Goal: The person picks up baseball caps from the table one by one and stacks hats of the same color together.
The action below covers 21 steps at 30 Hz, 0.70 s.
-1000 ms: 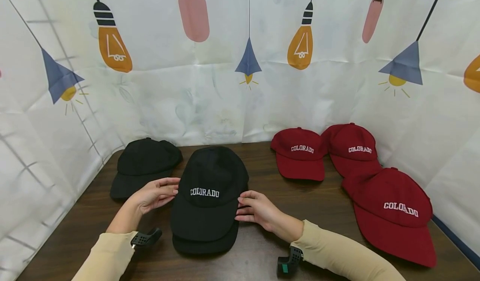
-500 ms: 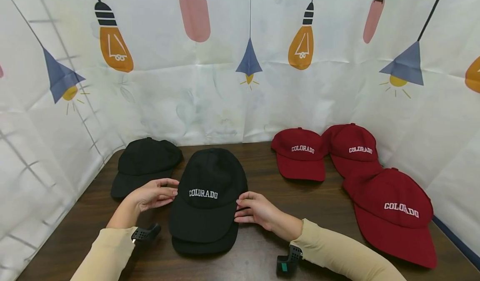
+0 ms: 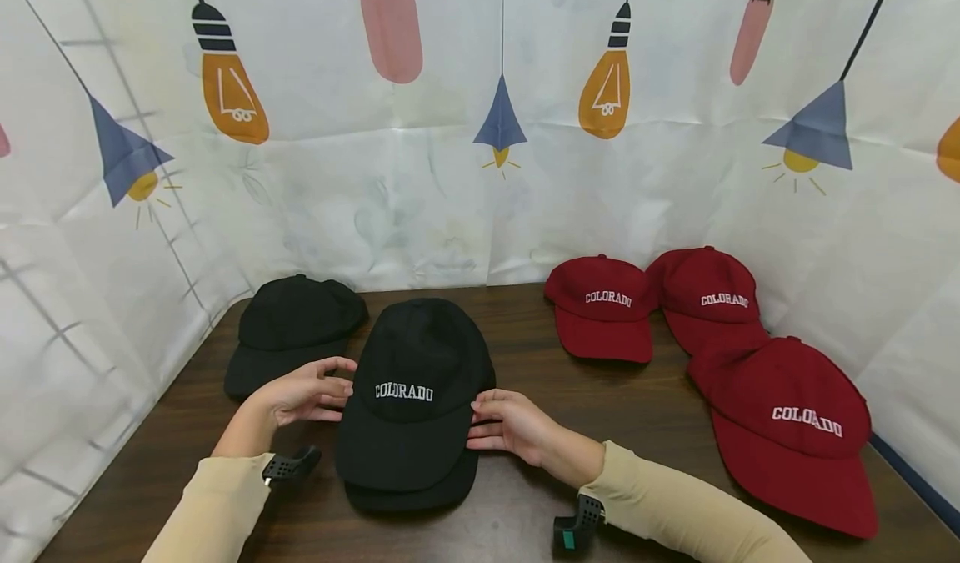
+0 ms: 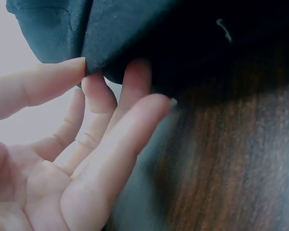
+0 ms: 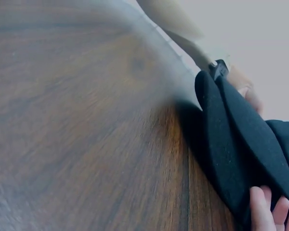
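A black baseball cap with white COLORADO lettering lies over a second black cap, whose brim shows below it in the head view. My left hand pinches the upper cap's left edge; the left wrist view shows a fingertip against the dark cloth. On the opposite side my right hand holds the edge near the brim, its fingers against the black fabric in the right wrist view. Most of the lower cap is hidden.
Another black cap sits at the back left, behind my left hand. Three red COLORADO caps stand on the right: a back one, one beside it and a nearer one. A printed curtain hangs behind the wooden table.
The upper black cap has shifted slightly left and towards me, both hands moving with it. More of the lower brim is covered now. The other caps stay in place.
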Tool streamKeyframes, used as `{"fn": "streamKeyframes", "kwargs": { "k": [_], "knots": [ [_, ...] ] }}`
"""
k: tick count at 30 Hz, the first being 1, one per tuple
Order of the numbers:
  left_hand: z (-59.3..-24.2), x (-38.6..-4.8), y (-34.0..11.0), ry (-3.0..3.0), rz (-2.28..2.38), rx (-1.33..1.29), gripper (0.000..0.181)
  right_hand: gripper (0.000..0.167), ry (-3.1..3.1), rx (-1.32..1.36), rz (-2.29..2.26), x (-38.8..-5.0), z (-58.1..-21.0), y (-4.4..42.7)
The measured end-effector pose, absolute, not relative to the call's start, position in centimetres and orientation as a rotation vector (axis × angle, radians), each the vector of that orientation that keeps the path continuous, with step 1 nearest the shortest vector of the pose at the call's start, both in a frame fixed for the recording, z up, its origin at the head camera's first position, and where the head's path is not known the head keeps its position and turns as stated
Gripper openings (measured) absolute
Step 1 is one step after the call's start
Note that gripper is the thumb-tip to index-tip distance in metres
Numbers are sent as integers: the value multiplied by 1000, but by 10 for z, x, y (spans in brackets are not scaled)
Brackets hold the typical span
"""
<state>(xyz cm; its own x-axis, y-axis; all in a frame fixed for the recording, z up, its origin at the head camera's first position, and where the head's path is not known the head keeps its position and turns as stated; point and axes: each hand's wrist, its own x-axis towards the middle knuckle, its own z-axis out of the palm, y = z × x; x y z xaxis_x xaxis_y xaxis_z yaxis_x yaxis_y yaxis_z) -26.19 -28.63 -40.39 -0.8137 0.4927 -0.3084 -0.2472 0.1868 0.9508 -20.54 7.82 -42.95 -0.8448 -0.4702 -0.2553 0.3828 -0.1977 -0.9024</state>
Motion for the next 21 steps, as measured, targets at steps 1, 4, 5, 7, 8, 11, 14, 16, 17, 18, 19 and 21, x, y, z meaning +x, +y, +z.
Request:
{"fn": "streamKeyframes", "kwargs": {
  "k": [1,4,5,7,8,11,14,16,17,18,19,21],
  "knots": [
    [-404,-262,-286,1894,1684,237,44,8,1534,-101,-2078,-205,-429,78],
    [-404,-262,-286,1881,1685,249,43,10,1534,-98,-2079,-205,-428,79],
    [-405,-262,-286,1873,1686,255,43,11,1535,-100,-2077,-205,-427,79],
    [-406,-261,-287,1860,1684,258,44,12,1533,-103,-2073,-204,-427,79],
    [-407,-261,-287,1856,1683,256,44,13,1533,-107,-2070,-204,-427,79],
    [-408,-260,-289,1849,1672,269,44,15,1535,-115,-2062,-204,-426,79],
    [-407,-259,-290,1862,1646,282,43,16,1538,-118,-2056,-204,-426,80],
    [-406,-259,-289,1880,1627,284,41,16,1538,-118,-2053,-205,-426,80],
    [-405,-259,-288,1891,1617,278,41,15,1541,-120,-2051,-206,-426,80],
    [-405,-259,-287,1904,1608,270,41,15,1547,-124,-2045,-206,-426,80],
    [-404,-259,-286,1917,1599,261,41,14,1553,-127,-2040,-207,-426,81],
    [-403,-259,-285,1944,1584,242,41,12,1569,-134,-2026,-208,-426,81]
  ]
}}
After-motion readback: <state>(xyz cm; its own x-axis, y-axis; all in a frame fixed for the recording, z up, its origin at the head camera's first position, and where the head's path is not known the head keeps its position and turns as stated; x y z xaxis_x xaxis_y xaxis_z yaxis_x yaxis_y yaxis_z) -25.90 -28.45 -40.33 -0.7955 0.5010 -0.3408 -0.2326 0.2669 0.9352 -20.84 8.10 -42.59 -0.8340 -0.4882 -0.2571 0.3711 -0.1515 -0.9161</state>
